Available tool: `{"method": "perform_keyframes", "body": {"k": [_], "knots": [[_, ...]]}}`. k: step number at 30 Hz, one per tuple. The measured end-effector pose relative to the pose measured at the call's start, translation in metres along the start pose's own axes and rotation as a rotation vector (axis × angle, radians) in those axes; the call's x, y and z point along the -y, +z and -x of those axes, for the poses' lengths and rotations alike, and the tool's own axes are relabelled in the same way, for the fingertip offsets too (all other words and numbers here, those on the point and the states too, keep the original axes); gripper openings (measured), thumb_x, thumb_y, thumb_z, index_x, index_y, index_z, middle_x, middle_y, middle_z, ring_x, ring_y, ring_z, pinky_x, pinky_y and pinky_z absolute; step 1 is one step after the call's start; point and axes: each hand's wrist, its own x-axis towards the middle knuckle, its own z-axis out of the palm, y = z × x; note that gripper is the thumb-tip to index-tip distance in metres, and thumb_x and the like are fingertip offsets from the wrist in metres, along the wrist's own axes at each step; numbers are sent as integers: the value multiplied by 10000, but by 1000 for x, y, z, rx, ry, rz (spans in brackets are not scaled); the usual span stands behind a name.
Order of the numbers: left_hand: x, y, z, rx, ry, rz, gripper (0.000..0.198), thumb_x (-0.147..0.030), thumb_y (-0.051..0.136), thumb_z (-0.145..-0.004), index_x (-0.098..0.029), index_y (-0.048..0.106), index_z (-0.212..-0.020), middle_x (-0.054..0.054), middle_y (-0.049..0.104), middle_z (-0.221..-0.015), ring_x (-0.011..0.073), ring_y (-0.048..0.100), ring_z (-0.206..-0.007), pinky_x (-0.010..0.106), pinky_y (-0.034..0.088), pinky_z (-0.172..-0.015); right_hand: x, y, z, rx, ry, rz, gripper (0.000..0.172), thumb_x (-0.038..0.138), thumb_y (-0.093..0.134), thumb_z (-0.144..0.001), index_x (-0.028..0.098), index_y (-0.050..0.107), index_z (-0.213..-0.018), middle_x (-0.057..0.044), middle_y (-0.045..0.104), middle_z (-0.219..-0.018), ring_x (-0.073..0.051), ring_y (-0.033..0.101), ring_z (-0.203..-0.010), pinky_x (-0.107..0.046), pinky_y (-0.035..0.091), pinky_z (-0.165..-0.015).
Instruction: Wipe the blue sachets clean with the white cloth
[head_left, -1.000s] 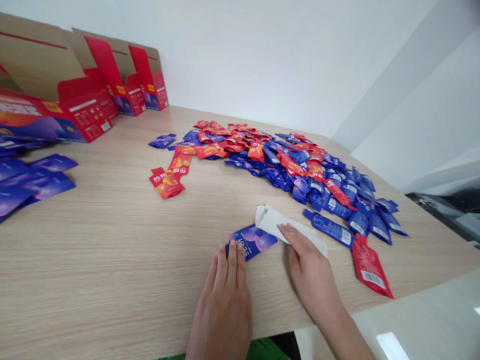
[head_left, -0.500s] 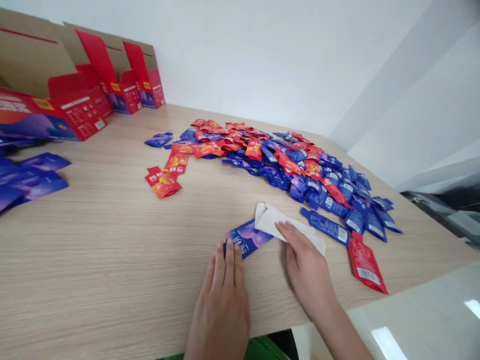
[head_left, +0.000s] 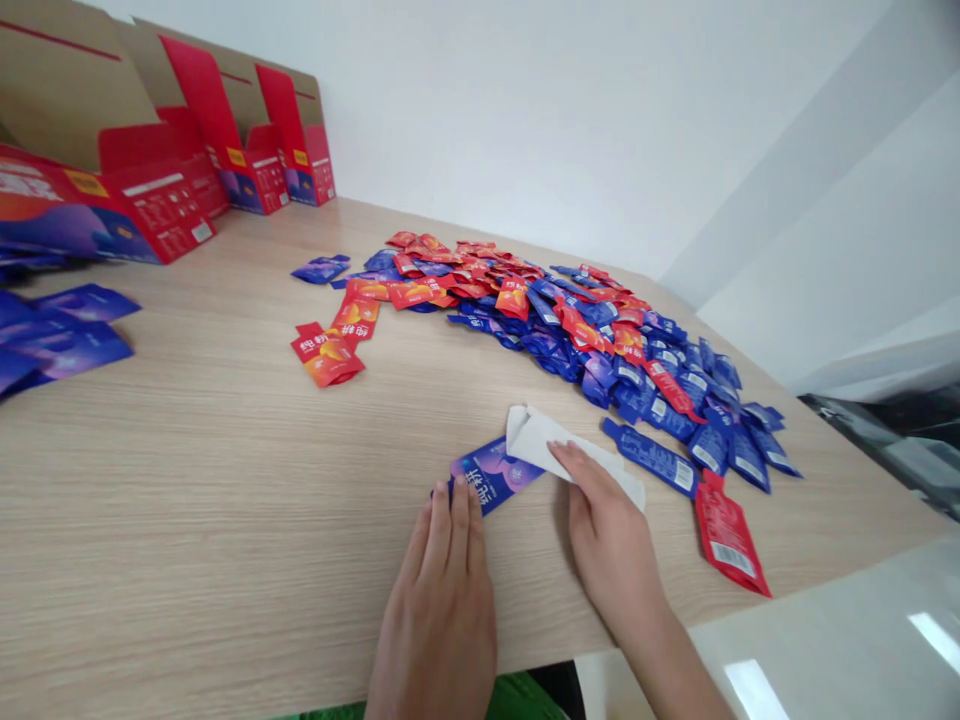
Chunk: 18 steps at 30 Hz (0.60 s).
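Flat and with its fingers side by side, my left hand (head_left: 441,605) lies over the near left end of a blue pouch (head_left: 504,466), not gripping it but pressing from above; I judge that this weight stops the thin packet from skidding on the smooth wooden table (head_left: 225,520). The pouch rests printed face up just in front of me, slanting away to the right, and its far end disappears under a folded white cloth (head_left: 531,434), or perhaps paper, as I cannot tell which. My right hand (head_left: 611,530) has its fingers together on top of that cloth, stretched along it, which would spread the pressure evenly; my thumb is hidden, so I can't say whether the cloth is pinched or merely held down. Just beyond, a blue pouch with its barcode up (head_left: 651,457) and a red pouch (head_left: 731,535) lie between the right hand and the table's edge, within easy reach, I'd say. Behind them spreads the mixed heap of red and blue pouches (head_left: 555,310), pushed far enough back to leave me working room. Two orange-red pouches (head_left: 330,355) overlap near its left end. Farther left, blue pouches (head_left: 82,335) lie in front of open red boxes (head_left: 161,205) set against the wall, probably to stay out of my way.
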Motion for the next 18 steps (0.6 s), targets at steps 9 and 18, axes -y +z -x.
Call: {"method": "perform_keyframes", "body": {"k": [9,18], "knots": [[5,1,15,172,84,-98,541,-213,425,-965,4,583,-1435,205,698,-1423,311,637,-1370,387,548,-1152,33,19,-1,164,-241,-93,698,-42,405,-892,240,658,-1478,-57,645,-1539,-225,547,-1488,-509,447,-1262],[-1,-8,-4,48,28,-62,483,-90,426,-868,9,712,-1245,225,766,-1279,311,750,-1173,400,642,-1003,44,13,1,151,-288,-150,635,-9,401,-961,233,631,-1501,-48,637,-1550,-199,505,-1520,-467,438,-1269]]}}
